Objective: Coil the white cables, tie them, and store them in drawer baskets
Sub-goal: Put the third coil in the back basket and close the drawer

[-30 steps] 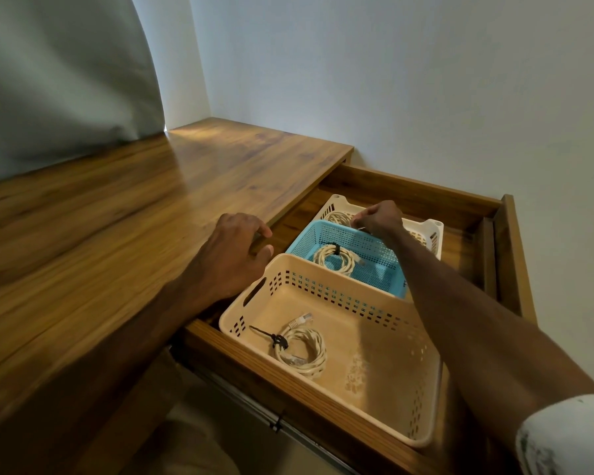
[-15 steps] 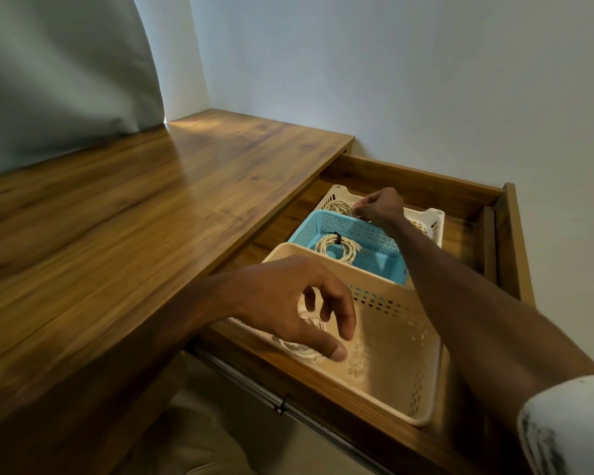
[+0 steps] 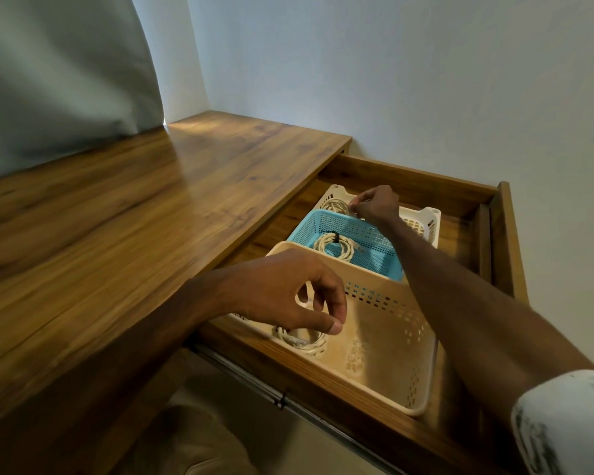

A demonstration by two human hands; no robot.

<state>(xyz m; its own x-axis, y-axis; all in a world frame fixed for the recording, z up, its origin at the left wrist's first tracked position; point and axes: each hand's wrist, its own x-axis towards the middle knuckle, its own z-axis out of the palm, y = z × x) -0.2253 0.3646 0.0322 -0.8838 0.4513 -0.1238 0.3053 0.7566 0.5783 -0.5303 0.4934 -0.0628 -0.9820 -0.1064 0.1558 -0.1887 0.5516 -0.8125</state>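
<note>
An open wooden drawer (image 3: 503, 241) holds three baskets in a row. In the near beige basket (image 3: 422, 368) lies a coiled white cable (image 3: 304, 342). My left hand (image 3: 288, 296) hovers just above that coil with loosely curled fingers and holds nothing. A second tied coil (image 3: 333, 246) sits in the middle blue basket (image 3: 374, 258). The far white basket (image 3: 426, 222) contains a third coil (image 3: 336, 205). My right hand (image 3: 378, 204) reaches over the blue basket and pinches the end of this third coil.
The wooden desk top (image 3: 151, 217) stretches to the left of the drawer. A grey curtain (image 3: 59, 73) hangs at the far left, and a pale wall stands right behind the drawer. My right forearm crosses over the beige and blue baskets.
My left hand left the desk edge and moved right, over the coil in the beige basket. My right hand stayed at the white basket.
</note>
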